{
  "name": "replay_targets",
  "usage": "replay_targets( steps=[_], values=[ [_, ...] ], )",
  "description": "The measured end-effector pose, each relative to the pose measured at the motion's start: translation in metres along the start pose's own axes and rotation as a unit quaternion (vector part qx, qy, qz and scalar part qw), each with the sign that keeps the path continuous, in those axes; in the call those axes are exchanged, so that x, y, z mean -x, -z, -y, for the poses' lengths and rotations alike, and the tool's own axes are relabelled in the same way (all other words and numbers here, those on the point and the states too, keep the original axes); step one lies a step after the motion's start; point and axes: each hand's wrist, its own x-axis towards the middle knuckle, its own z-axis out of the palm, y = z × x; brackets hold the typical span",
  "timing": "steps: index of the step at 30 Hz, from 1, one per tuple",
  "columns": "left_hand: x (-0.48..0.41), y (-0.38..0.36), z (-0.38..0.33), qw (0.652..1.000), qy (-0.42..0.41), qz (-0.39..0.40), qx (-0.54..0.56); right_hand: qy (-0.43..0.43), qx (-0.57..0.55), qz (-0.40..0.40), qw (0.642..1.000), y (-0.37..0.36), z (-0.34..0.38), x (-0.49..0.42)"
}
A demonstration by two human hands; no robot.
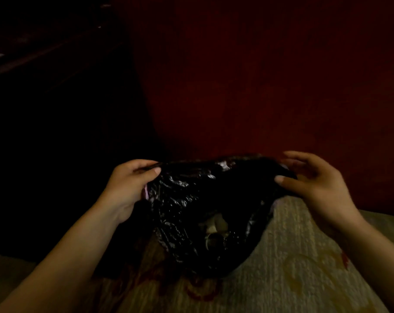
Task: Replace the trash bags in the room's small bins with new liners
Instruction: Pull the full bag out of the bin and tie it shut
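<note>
A shiny black trash bag (191,199) hangs open between my two hands in the dim lower middle of the view. Pale scraps of rubbish (214,227) show down inside it. My left hand (128,184) grips the bag's left rim, thumb on top. My right hand (315,179) holds the right rim with its thumb, the other fingers spread above it. A thin pinkish edge shows at the rim by each hand. Whether a bin sits under the bag is hidden.
A beige patterned carpet (293,267) with reddish motifs lies below the bag. A dark red surface (259,75) fills the background. Very dark furniture (44,64) stands at the left.
</note>
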Motion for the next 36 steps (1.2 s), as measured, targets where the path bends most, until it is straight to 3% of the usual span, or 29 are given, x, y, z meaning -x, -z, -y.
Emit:
replay_targets(
  steps=[2,3,6,8,12,15,18,22,27,32,36],
  values=[
    [0.000,0.002,0.000,0.999,0.040,0.029,0.017,0.010,-0.032,0.029,0.999,-0.009,-0.004,0.004],
    [0.001,0.003,0.002,0.999,0.036,0.031,0.005,0.021,0.005,0.041,0.999,-0.012,-0.007,0.004],
    [0.004,0.000,0.001,0.999,-0.003,0.030,-0.022,0.066,0.247,0.083,0.963,-0.019,-0.017,0.005],
    [0.005,0.000,0.002,0.997,-0.037,0.033,-0.054,0.074,0.312,0.101,0.942,-0.024,-0.022,0.009],
    [0.014,0.001,-0.001,0.994,-0.079,0.025,-0.077,0.126,0.358,0.040,0.924,-0.024,-0.009,0.010],
    [0.025,0.007,0.002,0.984,0.006,0.117,-0.133,0.129,0.297,-0.026,0.946,-0.015,0.007,0.002],
    [0.033,0.010,0.017,0.961,0.056,0.170,-0.211,0.100,0.296,-0.005,0.950,-0.015,0.005,0.002],
    [0.031,0.011,0.012,0.962,0.011,0.109,-0.248,0.115,0.317,0.027,0.941,-0.015,-0.002,0.006],
    [0.017,0.017,0.005,0.985,-0.045,-0.039,-0.162,0.228,0.359,-0.043,0.904,-0.018,0.008,0.000],
    [0.013,0.015,-0.003,0.986,-0.083,-0.070,-0.127,0.202,0.433,-0.037,0.878,-0.011,0.003,-0.008],
    [0.010,0.018,-0.004,0.971,-0.117,-0.108,-0.179,0.184,0.441,-0.060,0.876,-0.001,0.008,-0.011]
  ],
)
